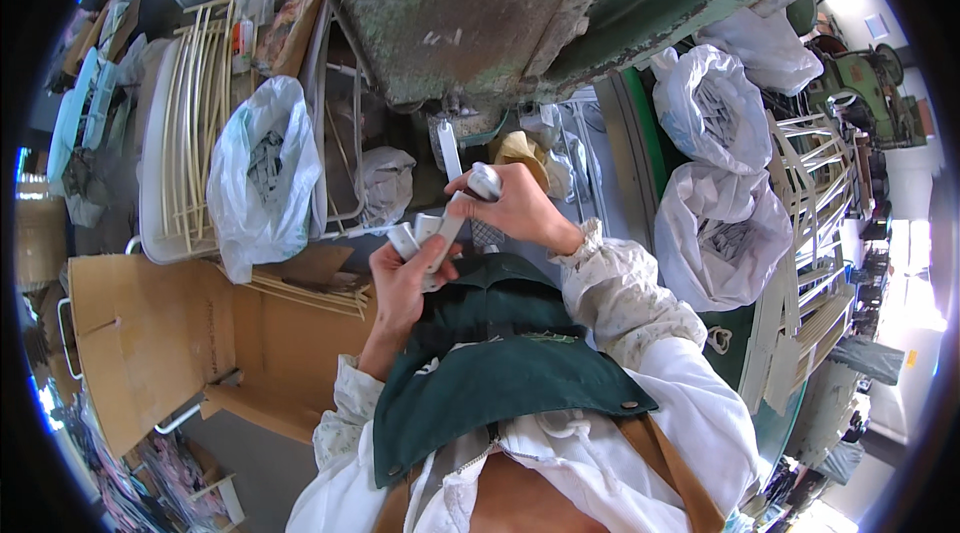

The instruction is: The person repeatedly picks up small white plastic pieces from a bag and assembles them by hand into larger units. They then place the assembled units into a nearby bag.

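My left hand (403, 285) is closed around several short, flat white pieces (428, 229) held in front of the dark green apron (500, 303). Just right of it, my right hand (522, 205) grips another white piece (485, 182), and its fingers touch the end of the bunch. The hands are close together. A longer white strip (447, 146) stands up just beyond my right hand's fingertips. Whether the pieces are plastic or metal I cannot make out. Patterned pale sleeve covers reach down to both wrists.
A large worn green machine (450, 23) overhangs the far side. On the left, a white plastic bag (265, 173) of small grey pieces sits beside long pale strips (195, 133) and an open cardboard box (150, 343). Two similar bags (715, 103) and a rack of strips (815, 223) stand right.
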A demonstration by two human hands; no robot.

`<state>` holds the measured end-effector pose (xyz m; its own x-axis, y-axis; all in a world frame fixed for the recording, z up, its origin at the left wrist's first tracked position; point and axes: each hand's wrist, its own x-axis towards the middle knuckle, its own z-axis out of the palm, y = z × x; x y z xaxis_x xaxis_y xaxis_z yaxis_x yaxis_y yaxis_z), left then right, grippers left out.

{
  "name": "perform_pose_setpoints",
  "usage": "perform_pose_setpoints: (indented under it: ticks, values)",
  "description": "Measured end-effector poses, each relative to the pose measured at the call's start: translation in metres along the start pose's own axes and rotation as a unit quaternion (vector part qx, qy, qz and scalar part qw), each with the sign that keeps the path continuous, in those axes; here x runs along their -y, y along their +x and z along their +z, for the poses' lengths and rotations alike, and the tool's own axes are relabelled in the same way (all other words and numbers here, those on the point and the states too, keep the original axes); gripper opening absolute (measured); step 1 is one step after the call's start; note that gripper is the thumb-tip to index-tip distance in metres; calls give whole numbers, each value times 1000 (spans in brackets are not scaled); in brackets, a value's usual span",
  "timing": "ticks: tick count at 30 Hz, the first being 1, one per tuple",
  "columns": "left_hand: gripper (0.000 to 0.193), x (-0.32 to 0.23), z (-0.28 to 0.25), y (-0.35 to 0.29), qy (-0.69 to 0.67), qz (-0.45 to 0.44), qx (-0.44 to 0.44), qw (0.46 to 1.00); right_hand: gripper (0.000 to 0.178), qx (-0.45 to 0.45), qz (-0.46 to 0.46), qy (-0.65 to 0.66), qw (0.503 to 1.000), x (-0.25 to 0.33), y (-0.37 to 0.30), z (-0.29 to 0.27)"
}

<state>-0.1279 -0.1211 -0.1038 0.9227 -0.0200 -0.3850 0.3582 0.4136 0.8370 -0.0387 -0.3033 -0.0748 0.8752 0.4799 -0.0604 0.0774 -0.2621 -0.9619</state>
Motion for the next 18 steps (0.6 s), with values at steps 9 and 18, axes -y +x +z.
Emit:
perform_pose_setpoints:
  ticks: [9, 18]
  values:
    - [17, -40, 16, 72, 13, 133, -50, 990, 23, -76, 45, 51, 995, -25, 29, 6]
    - [15, -40, 23, 86, 63, 160, -31, 985, 20, -47, 72, 64, 994, -15, 26, -6]
